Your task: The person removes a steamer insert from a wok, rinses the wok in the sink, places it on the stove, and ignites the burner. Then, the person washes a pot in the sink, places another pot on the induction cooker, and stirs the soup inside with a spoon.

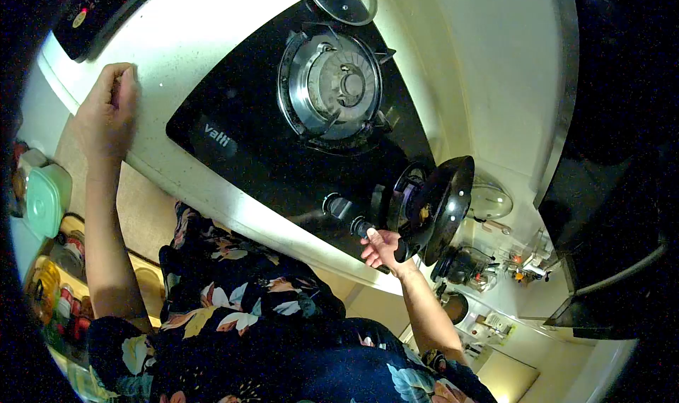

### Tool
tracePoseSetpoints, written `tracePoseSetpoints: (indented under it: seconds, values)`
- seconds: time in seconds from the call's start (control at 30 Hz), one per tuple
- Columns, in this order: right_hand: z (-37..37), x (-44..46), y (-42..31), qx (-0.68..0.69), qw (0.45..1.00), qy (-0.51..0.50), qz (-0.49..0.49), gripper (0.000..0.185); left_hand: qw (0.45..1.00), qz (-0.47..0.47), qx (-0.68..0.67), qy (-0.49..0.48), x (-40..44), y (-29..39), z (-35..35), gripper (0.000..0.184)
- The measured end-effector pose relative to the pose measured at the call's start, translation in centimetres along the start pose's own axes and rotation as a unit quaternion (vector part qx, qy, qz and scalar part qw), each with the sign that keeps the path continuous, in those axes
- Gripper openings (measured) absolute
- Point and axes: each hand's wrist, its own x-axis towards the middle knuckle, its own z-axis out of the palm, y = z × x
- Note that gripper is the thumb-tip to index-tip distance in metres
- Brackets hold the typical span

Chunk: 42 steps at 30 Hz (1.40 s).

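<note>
My right hand point(382, 249) is at the front of the black gas stove point(240, 162), its thumb and fingers closed at a round black stove knob point(361, 227). Another knob point(338, 206) sits just to the left of it. Beside my right hand a black frying pan point(450, 205) stands over the right burner point(407, 194), with a dark handle part close to my wrist. What lies in the pan is mostly hidden. My left hand point(109, 109) is curled into a fist over the white counter edge, with nothing seen in it.
The left burner point(332, 88) has a bare pan support. A glass lid point(343, 0) lies behind it, and another clear lid point(491, 199) leans past the pan. A black appliance point(95, 14) is at upper left. Below left, a drawer holds a green container point(48, 199) and several jars.
</note>
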Motion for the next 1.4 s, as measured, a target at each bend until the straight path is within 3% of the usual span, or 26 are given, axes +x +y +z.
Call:
tracePoseSetpoints:
  seconds: [0.03, 0.13, 0.3, 0.37, 0.4, 0.43, 0.57, 0.87, 0.93, 1.17, 1.37, 1.4]
  values:
    - [0.0, 0.0, 0.0, -0.029, 0.999, -0.006, -0.016, 0.047, 1.0, 0.008, -0.015, -0.004, 0.1, -0.3, 0.2, 0.032]
    - [0.1, 1.0, 0.2, 0.004, 1.0, -0.025, 0.005, 0.038, 0.985, 0.093, -0.01, 0.145, -0.3, 0.8, 0.7, 0.013]
    - [0.9, 1.6, -2.1, -0.089, 0.995, 0.012, 0.052, 0.034, 0.985, 0.093, -0.032, 0.144, -0.3, 0.6, 1.1, 0.013]
    - [-0.3, 2.9, 1.1, -0.218, 0.97, 0.035, -0.099, 0.029, 0.984, 0.093, -0.039, 0.146, -0.2, 0.7, 1.3, 0.013]
    - [0.5, 2.6, 0.8, -0.452, 0.866, 0.097, -0.19, 0.028, 0.986, 0.083, -0.043, 0.135, -0.3, 0.7, 1.2, 0.013]
    - [1.0, 2.5, 0.6, -0.65, 0.695, 0.15, -0.268, 0.027, 0.989, 0.074, -0.047, 0.123, -0.3, 0.6, 1.1, 0.013]
    - [0.9, 2.7, 2.0, -0.693, 0.632, 0.163, -0.305, 0.018, 0.999, 0.015, -0.037, 0.026, 0.1, -0.8, 1.2, 0.03]
    - [1.1, 2.5, 0.9, -0.704, 0.658, 0.115, -0.24, 0.016, 0.996, 0.037, -0.052, 0.062, 0.0, -1.0, 1.8, 0.022]
    - [0.9, 2.6, 0.9, -0.706, 0.654, 0.102, -0.252, 0.016, 0.989, 0.069, -0.054, 0.117, -0.1, -0.5, 2.0, 0.014]
    - [1.0, 2.6, 1.0, -0.704, 0.657, 0.103, -0.25, 0.018, 0.987, 0.072, -0.07, 0.124, -0.1, -0.5, 2.0, 0.013]
    - [1.3, 2.0, 0.6, -0.575, 0.771, 0.168, -0.219, 0.025, 0.985, 0.09, -0.026, 0.144, -0.3, 0.3, 1.2, 0.012]
    - [1.2, 1.8, 0.8, -0.453, 0.86, 0.149, -0.181, 0.029, 0.983, 0.098, -0.022, 0.153, -0.3, 0.4, 1.2, 0.012]
